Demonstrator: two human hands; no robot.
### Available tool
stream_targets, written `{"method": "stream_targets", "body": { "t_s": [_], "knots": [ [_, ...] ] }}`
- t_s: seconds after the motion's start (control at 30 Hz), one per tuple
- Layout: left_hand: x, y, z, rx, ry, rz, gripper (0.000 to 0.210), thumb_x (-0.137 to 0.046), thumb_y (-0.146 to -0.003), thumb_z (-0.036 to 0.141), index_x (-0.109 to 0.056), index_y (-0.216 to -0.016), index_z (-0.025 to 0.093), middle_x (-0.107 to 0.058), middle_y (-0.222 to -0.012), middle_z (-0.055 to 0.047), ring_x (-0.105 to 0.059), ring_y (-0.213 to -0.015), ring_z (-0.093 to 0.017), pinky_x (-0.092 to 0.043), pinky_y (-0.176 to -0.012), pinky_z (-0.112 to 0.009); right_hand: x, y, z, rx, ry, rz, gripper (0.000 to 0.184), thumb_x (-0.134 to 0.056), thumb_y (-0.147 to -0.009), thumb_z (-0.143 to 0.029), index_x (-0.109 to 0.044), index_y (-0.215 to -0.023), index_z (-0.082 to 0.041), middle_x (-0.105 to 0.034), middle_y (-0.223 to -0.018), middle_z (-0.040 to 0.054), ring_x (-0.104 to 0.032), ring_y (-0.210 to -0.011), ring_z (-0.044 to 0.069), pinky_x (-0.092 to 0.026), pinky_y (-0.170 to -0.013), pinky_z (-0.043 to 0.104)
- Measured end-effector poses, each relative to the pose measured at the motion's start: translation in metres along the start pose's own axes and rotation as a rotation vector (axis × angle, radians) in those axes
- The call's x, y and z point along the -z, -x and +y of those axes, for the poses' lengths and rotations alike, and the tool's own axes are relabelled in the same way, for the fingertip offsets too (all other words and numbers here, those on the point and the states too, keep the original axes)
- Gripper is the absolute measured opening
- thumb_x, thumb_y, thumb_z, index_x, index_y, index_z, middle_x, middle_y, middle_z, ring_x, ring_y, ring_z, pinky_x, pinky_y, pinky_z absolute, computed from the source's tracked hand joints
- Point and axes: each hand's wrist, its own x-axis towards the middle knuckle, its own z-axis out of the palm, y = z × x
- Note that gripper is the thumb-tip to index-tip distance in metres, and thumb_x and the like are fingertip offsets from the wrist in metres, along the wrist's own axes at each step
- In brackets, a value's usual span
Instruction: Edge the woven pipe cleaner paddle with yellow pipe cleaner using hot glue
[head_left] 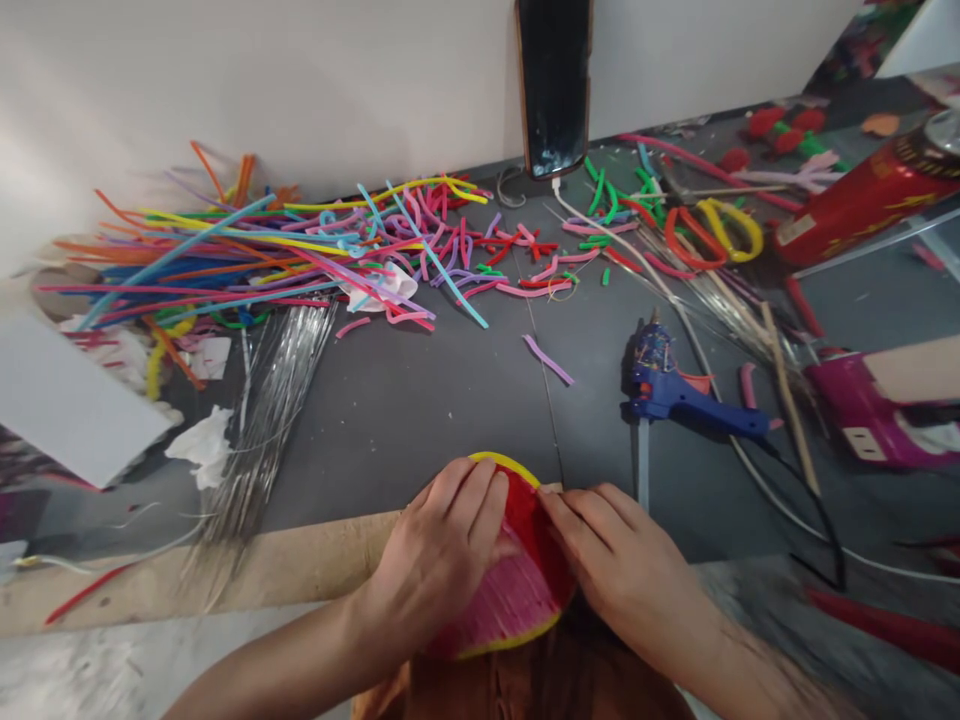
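1. Rounded piece point(517, 600) is low & approx. central, by the table's point(427, 400) front edge, above brown clothing point(480, 690), btwn our two hands.
2. Key relation: from our L hand point(442, 545) it lies directly under the fingers & off to the R; from our R hand point(622, 545) it's just L of the fingertips, at its yellow rim point(504, 460). Both hands are on it, so neither's nearer. Long axis: can't tell, L hand covers too much.
3. L fingers: close together, bent over the face; thumb hidden, so can't tell if they pinch. R fingers: bunched, index tip at the rim; thumb unclear, so can't confirm a pinch there either.
4. Materials: pink part looks finely streaked, red part darker & slightly shiny; rim's a thin, curved band.
5. Beyond, on dark grey tabletop: one short lilac stem point(548, 360), then a heap of bright, bendy stems point(300, 250).
6. To R, blue glue gun point(675, 395) on its side, hard plastic. To L, bundle of thin, straight, silvery wires point(277, 400).
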Motion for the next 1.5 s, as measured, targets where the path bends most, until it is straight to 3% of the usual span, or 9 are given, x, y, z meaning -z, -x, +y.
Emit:
{"method": "stream_targets", "body": {
  "t_s": [0.23,0.43,0.8,1.13,1.5],
  "knots": [
    [0.001,-0.006,-0.004,0.007,0.048,0.044,0.045,-0.052,-0.09,0.046,-0.058,-0.117,0.01,-0.063,-0.115,-0.011,-0.056,-0.105,-0.023,-0.05,-0.094,-0.036,0.001,-0.003,0.001,0.045,0.006,0.012,0.033,-0.045,-0.088,-0.006,-0.058,-0.118,-0.004,-0.065,-0.094,0.0124,-0.053,-0.08,0.02,-0.052,-0.072,0.035],
    [0.003,-0.007,-0.005,-0.016,0.009,-0.004,0.054,-0.057,-0.088,0.043,-0.049,-0.132,0.012,-0.061,-0.118,-0.01,-0.054,-0.105,-0.022,-0.05,-0.091,-0.035,0.0,-0.002,0.001,0.04,0.019,0.018,0.033,-0.044,-0.088,-0.006,-0.059,-0.117,-0.009,-0.066,-0.096,0.0106,-0.055,-0.082,0.02,-0.053,-0.076,0.036],
    [0.003,-0.006,-0.005,-0.046,-0.033,0.002,0.054,-0.053,-0.09,0.043,-0.047,-0.135,0.013,-0.06,-0.115,-0.009,-0.051,-0.104,-0.023,-0.049,-0.09,-0.035,0.006,0.008,-0.003,-0.019,-0.067,0.071,0.032,-0.046,-0.086,-0.004,-0.061,-0.113,-0.011,-0.065,-0.094,0.0095,-0.056,-0.084,0.018,-0.052,-0.078,0.033],
    [0.006,-0.009,-0.003,-0.029,-0.029,-0.026,0.049,-0.055,-0.09,0.04,-0.046,-0.136,0.026,-0.059,-0.113,-0.007,-0.053,-0.1,-0.022,-0.05,-0.085,-0.034,0.009,0.007,-0.006,0.013,-0.019,0.045,0.031,-0.045,-0.084,-0.004,-0.061,-0.111,-0.007,-0.065,-0.091,0.0109,-0.052,-0.082,0.019,-0.051,-0.075,0.034],
    [0.012,-0.015,-0.001,-0.046,-0.064,-0.06,0.042,-0.056,-0.089,0.039,-0.051,-0.129,0.025,-0.059,-0.106,-0.008,-0.054,-0.095,-0.023,-0.051,-0.08,-0.036,0.003,0.014,-0.005,0.002,0.026,-0.036,0.036,-0.04,-0.088,-0.008,-0.061,-0.117,-0.009,-0.062,-0.091,0.0123,-0.049,-0.081,0.021,-0.049,-0.069,0.037]
  ]
}}
